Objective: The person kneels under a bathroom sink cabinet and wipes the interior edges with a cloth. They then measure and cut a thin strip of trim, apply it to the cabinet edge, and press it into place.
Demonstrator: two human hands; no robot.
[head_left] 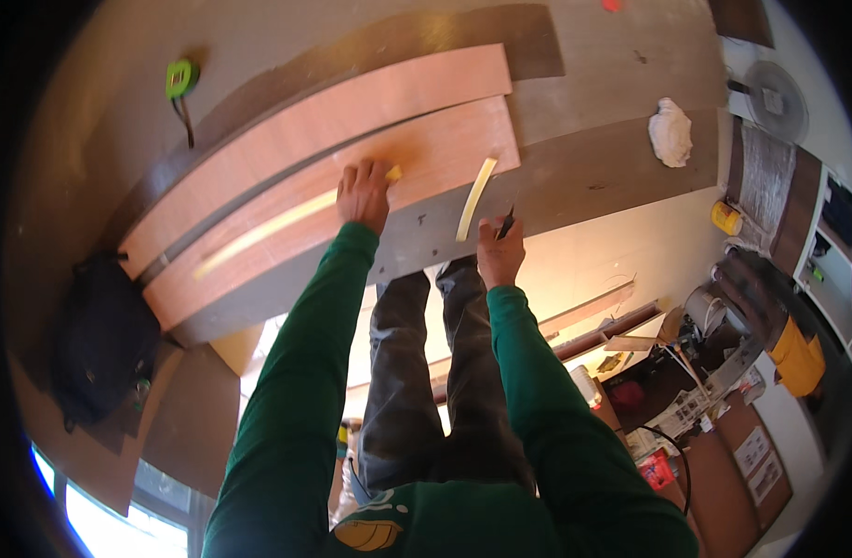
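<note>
My left hand (pixel 364 193) presses with bent fingers on a long pale-yellow strip (pixel 282 223) lying along the nearer reddish wooden board (pixel 445 139). The strip's right end pokes out past my fingers. My right hand (pixel 500 253) is closed around a slim, dark, pointed tool (pixel 507 223); whether it is a pen or a knife I cannot tell. Just beyond that hand, a shorter yellow strip (pixel 476 200) crosses the board's near edge and hangs over the brown tabletop. A second wooden board (pixel 352 107) lies behind the first, a narrow gap between them.
A green tape measure (pixel 180 79) rests at the far left of the table (pixel 621 139). A crumpled white cloth (pixel 670 133) sits at the right. Beside the boards' left end is a dark bag (pixel 105 339). Shelves, a fan (pixel 770 100) and clutter stand off to the right.
</note>
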